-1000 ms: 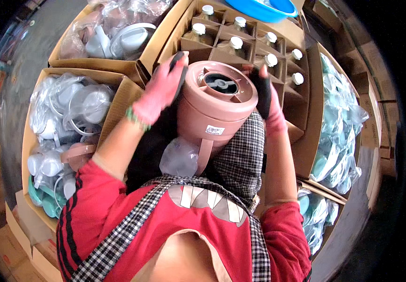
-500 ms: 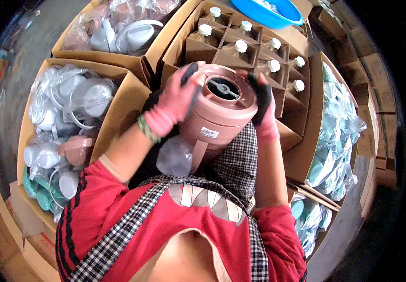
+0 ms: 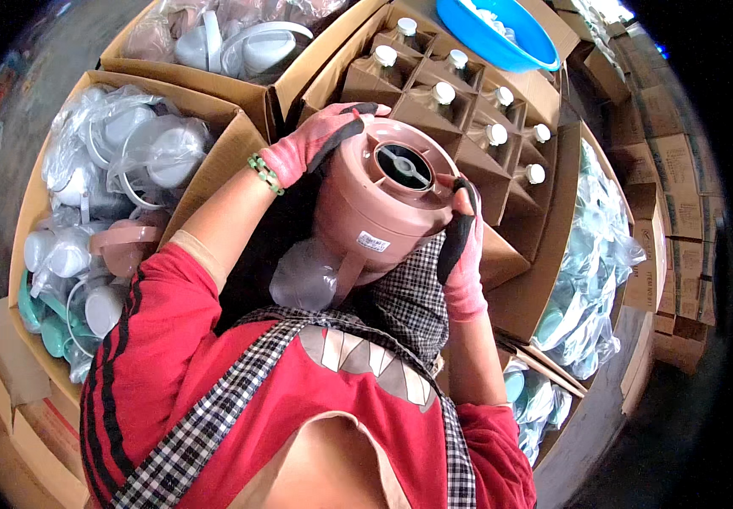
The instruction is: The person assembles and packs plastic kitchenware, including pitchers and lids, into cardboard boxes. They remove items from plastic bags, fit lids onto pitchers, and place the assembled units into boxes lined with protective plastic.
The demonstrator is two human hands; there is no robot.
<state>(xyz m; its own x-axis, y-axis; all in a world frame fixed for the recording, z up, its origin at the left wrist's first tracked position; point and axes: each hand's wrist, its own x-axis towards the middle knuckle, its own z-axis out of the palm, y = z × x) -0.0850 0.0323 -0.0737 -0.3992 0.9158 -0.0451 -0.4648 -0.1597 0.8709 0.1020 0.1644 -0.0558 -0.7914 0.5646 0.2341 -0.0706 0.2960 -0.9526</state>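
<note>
A dusty-pink plastic thermos jug point(image 3: 332, 216) rests upright in front of my lap, its round top turned up toward me. In the middle of that top is a dark round opening with a grey bar across it. My left hand point(image 3: 328, 136), in a pink and black glove, grips the far left of the rim. My gloved right hand point(image 3: 464, 246) is closed against the jug's right side, thumb up by the rim. A white label point(image 3: 372, 242) sits on the near wall, above the handle point(image 3: 350, 273). A clear plastic bag point(image 3: 305, 276) hangs beside the handle.
Ahead, a divided carton point(image 3: 502, 182) holds several bottles point(image 3: 443, 93) with white caps. Behind it is a blue basin point(image 3: 502, 38). Cartons of bagged grey, pink and green plastic parts point(image 3: 141, 144) stand left; bagged pale green parts point(image 3: 591, 254) fill cartons at right.
My right hand has moved down from the top right of the rim to the jug's right side. My left hand has shifted slightly along the far left rim. The whole view has turned a little.
</note>
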